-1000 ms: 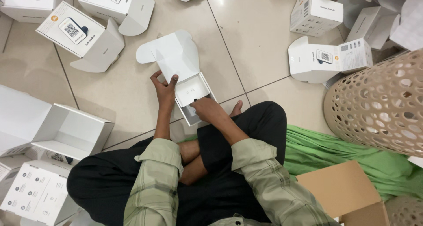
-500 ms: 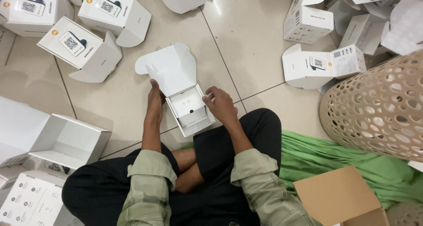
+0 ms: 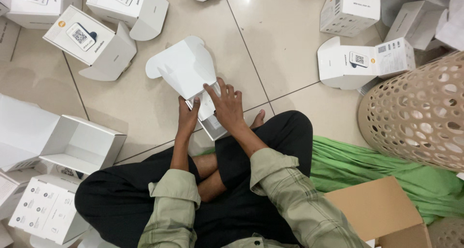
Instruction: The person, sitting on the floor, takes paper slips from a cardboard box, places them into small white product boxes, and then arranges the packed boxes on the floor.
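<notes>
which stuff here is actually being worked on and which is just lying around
In hand:
- open white box, lid flap up, on the floor tiles
- left hand at its left edge
- right hand resting over its opening

Lying about:
- printed white boxes at upper left
- open box at upper right
- perforated beige basket
- green cloth
- brown carton

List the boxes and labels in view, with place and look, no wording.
Open box: centre floor, white, lid up, both hands on it.
Labelled boxes: upper left, white, square code stickers.
Side box: upper right, white, flaps open.
Empty box: left, white.
Brown carton: lower right.
</notes>
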